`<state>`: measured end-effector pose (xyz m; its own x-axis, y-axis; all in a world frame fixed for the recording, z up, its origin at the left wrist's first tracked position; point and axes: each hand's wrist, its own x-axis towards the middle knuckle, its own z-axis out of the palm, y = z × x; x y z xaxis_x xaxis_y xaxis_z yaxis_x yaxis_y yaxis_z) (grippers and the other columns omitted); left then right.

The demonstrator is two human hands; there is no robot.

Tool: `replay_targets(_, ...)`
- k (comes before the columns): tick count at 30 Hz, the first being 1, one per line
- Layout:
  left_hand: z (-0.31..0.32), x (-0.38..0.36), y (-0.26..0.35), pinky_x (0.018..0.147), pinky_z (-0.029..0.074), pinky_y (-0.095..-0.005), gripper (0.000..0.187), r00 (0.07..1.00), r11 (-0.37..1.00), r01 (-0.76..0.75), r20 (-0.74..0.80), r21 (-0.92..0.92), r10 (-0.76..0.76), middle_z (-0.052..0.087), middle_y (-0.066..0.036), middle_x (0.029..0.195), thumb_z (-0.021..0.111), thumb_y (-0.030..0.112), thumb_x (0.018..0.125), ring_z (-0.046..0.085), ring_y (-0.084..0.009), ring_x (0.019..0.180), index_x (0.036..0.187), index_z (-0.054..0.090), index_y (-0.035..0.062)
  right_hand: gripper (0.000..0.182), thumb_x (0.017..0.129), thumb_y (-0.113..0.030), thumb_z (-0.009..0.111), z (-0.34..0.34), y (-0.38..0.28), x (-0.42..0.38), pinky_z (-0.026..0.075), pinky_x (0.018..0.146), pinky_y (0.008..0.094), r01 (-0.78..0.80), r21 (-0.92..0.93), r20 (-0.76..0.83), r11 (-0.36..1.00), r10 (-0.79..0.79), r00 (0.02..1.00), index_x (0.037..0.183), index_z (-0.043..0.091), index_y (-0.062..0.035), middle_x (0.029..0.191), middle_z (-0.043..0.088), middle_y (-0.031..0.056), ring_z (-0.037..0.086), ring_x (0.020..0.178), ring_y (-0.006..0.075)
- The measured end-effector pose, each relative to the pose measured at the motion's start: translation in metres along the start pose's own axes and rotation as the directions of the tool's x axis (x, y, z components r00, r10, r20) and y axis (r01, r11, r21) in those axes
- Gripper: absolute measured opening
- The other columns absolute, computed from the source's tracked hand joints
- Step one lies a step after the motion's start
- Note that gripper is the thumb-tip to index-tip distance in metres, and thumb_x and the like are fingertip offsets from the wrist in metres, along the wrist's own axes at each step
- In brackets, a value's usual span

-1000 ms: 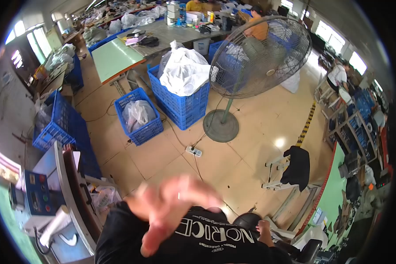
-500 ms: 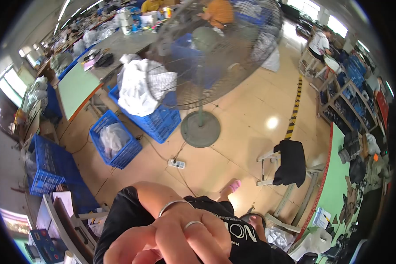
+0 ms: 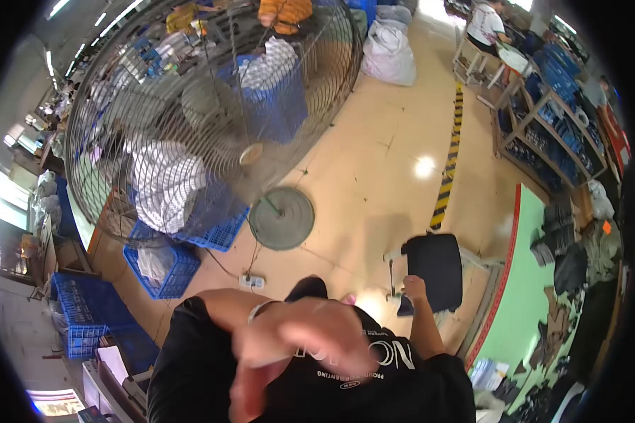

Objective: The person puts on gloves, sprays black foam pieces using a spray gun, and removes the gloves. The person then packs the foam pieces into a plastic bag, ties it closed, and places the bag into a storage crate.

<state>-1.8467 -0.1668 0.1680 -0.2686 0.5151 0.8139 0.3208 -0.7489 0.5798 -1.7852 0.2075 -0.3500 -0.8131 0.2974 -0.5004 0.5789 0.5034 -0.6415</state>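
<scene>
Large and blurred, my left hand (image 3: pixel 303 342) is raised close to the camera in front of my black shirt (image 3: pixel 395 377). Its fingers and thumb are apart, and no object shows in it; a bracelet is at the wrist. My right arm reaches forward, and my right hand (image 3: pixel 414 287) is closed at the near left edge of a stool with a black seat (image 3: pixel 436 264). The fingertips are too small to make out clearly. The stool stands on the tiled floor beside a green-topped table (image 3: pixel 504 310).
A big standing fan (image 3: pixel 212 113) with a round base (image 3: pixel 282 218) is at the left. Blue crates (image 3: pixel 166 271) and a power strip (image 3: pixel 252 281) lie on the floor. Striped tape (image 3: pixel 450 169) runs past a rack (image 3: pixel 543 141). A person (image 3: pixel 487 28) sits far right.
The view has shifted, and the fan head now appears further left. My right hand has moved forward to the stool. My left hand has turned, and its thumb and fingers are now spread.
</scene>
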Motion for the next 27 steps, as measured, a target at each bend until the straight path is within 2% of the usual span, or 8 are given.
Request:
replay_targets(4,-0.072,-0.046,-0.093,0.082,0.046,-0.0349,0.031,0.727,0.669,0.672,-0.108,0.318,-0.678,0.062,-0.013,0.106,0.055,0.006,0.087,0.06,-0.0273,0.095,0.118,0.056,0.0009,0.032,0.08,-0.017,0.057,-0.026,-0.138,0.04,0.049,0.05,0.0291,-0.042,0.328,0.069,0.944,0.02,0.997,0.106,0.062,0.0002,0.085,0.066,0.0107,0.063,0.062,0.017)
replay_targets(7,-0.127,-0.166,-0.151,0.075,0.048,-0.0348,0.025,0.305,0.096,0.924,-0.564,0.369,-0.768,0.066,-0.012,0.093,0.053,0.025,0.088,0.063,-0.0272,0.086,0.102,0.067,0.0087,0.028,0.08,-0.017,0.058,-0.022,-0.085,0.137,0.05,0.051,0.0288,0.303,0.071,0.03,0.95,-0.306,0.952,0.101,0.062,0.001,0.083,0.065,0.01,0.064,0.064,0.017)
replay_targets(9,-0.162,-0.283,-0.183,0.07,0.048,-0.0392,0.05,-0.016,-0.398,0.829,-0.695,0.393,-0.719,0.067,-0.014,0.077,0.056,0.056,0.076,0.063,-0.0312,0.076,0.08,0.07,0.0077,0.023,0.075,-0.023,0.065,-0.066,-0.097,0.155,0.05,0.074,0.0379,0.504,-0.756,0.344,0.418,-0.402,0.849,0.085,0.064,-0.0023,0.087,0.066,0.0145,0.064,0.083,0.0275)
replay_targets(10,-0.174,-0.291,-0.184,0.067,0.048,-0.0407,0.055,-0.245,-0.478,0.85,-0.635,0.223,-0.732,0.066,-0.016,0.074,0.054,0.059,0.076,0.063,-0.0326,0.073,0.07,0.069,0.0067,0.015,0.081,-0.018,0.056,-0.072,-0.036,0.185,0.051,0.056,0.0371,0.569,-0.724,0.287,0.39,-0.58,0.762,0.085,0.06,-0.0034,0.074,0.059,0.0058,0.062,0.064,0.0206)
replay_targets(11,-0.181,-0.302,-0.187,0.066,0.048,-0.0429,0.059,-0.375,-0.543,0.836,-0.638,0.081,-0.672,0.065,-0.018,0.071,0.051,0.06,0.077,0.063,-0.0352,0.071,0.064,0.067,0.0047,0.011,0.082,-0.017,0.054,-0.09,-0.04,0.179,0.051,0.059,0.0399,0.116,-0.204,0.255,0.972,-0.061,0.965,0.086,0.058,-0.0067,0.072,0.056,0.0054,0.061,0.064,0.0224)
replay_targets(12,-0.191,-0.35,-0.201,0.072,0.048,-0.0428,0.059,-0.307,-0.553,0.807,-0.654,0.205,-0.691,0.065,-0.019,0.074,0.049,0.059,0.079,0.063,-0.0353,0.076,0.068,0.069,0.0043,0.007,0.083,-0.016,0.053,-0.107,-0.04,0.174,0.051,0.062,0.0426,-0.488,0.434,0.144,0.758,0.476,0.867,0.087,0.056,-0.0101,0.07,0.053,0.005,0.059,0.064,0.0243)
replay_targets(16,-0.226,-0.336,-0.208,0.086,0.046,-0.0388,0.047,-0.338,-0.531,0.825,-0.586,0.193,-0.737,0.066,-0.013,0.1,0.05,0.053,0.081,0.061,-0.0309,0.096,0.099,0.068,0.0122,0.014,0.083,-0.012,0.052,-0.137,-0.006,0.178,0.05,0.053,0.0395,-0.623,0.493,0.011,0.607,0.712,0.702,0.094,0.057,-0.0033,0.076,0.058,0.0148,0.062,0.065,0.0306)
replay_targets(27,-0.272,-0.328,-0.387,0.091,0.044,-0.0385,0.041,-0.489,-0.616,0.788,-0.606,0.003,-0.628,0.063,-0.013,0.109,0.055,0.043,0.081,0.057,-0.0308,0.106,0.104,0.065,0.0113,0.014,0.082,-0.012,0.053,-0.249,-0.132,0.498,0.051,0.059,0.0421,-0.462,0.26,0.233,0.848,0.409,0.882,0.092,0.06,-0.0055,0.078,0.06,0.0116,0.064,0.074,0.0272)
